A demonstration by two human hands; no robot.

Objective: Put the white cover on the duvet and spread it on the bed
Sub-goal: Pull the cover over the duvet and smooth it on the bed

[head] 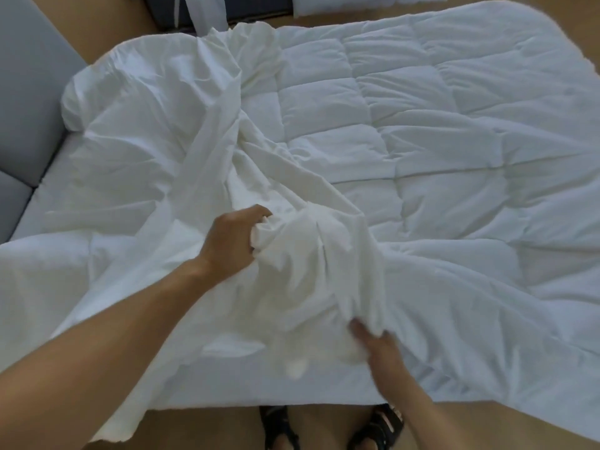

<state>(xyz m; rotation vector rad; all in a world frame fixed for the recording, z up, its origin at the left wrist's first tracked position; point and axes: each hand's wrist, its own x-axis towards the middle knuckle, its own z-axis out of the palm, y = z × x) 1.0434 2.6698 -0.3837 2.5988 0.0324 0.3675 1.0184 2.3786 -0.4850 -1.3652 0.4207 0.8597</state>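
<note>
Item: white cover (156, 125), crumpled over the duvet (454, 125) from 10 o'clock to centre. Your left hand (233, 238) clutches its bunch at centre; your right hand (380, 349) pinches a fold at 5 o'clock.

Looks like a bedroom. Shows a bed (52, 190) with a grey padded headboard (29, 92) along its left side, a quilted white duvet (454, 141) spread across it and a crumpled white cover (181, 131) on top. Has a light wooden floor (97, 27) around the bed, with more white bedding (367, 4) at the far edge.
</note>
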